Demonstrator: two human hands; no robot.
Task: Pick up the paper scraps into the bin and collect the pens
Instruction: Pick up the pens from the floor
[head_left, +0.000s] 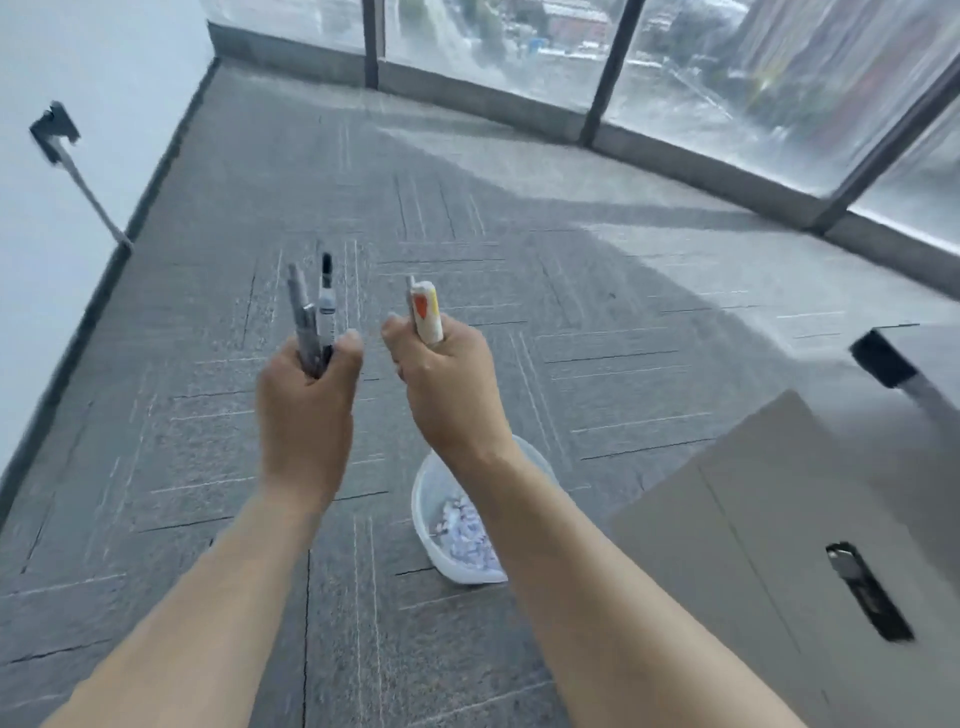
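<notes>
My left hand (306, 400) is closed around a bundle of dark and grey pens (314, 306) that stick upward from the fist. My right hand (447, 384) grips a thick white pen with an orange and yellow pattern (426, 312), also pointing up. Both hands are raised above the grey carpet, side by side and a little apart. A translucent white bin (431, 525) stands on the floor below my right forearm, which hides part of its rim. Small white and bluish paper scraps (462, 530) lie inside it.
Grey carpet tiles (571, 338) cover the floor. A pale desk top (779, 545) with a black slot fills the lower right. Glass windows with dark frames (608, 73) run along the back. A white wall (62, 208) with a black bracket stands at left.
</notes>
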